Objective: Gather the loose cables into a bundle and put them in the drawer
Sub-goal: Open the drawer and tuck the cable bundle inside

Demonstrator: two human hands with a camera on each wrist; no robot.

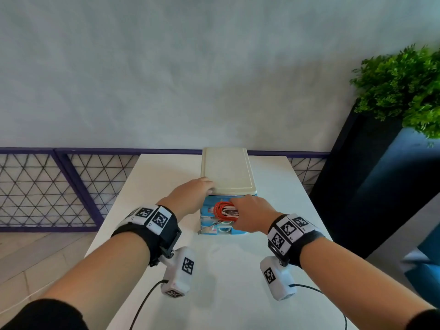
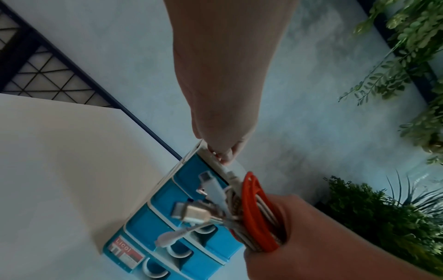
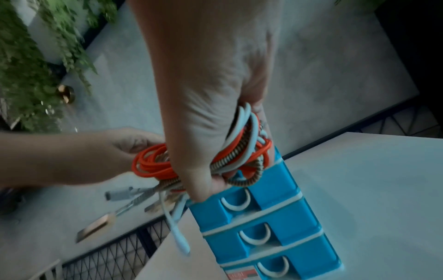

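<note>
Gripping one cable bundle (image 1: 225, 211) before the drawers, right hand (image 1: 252, 214) closes round it. Left hand (image 1: 190, 194) lies flat-fingered on one drawer unit (image 1: 227, 172), four blue drawers, on bench (image 1: 273, 198).

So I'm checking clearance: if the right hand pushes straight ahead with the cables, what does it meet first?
Probably the drawer unit's closed blue front; the right hand grips the cable bundle just before it.
</note>
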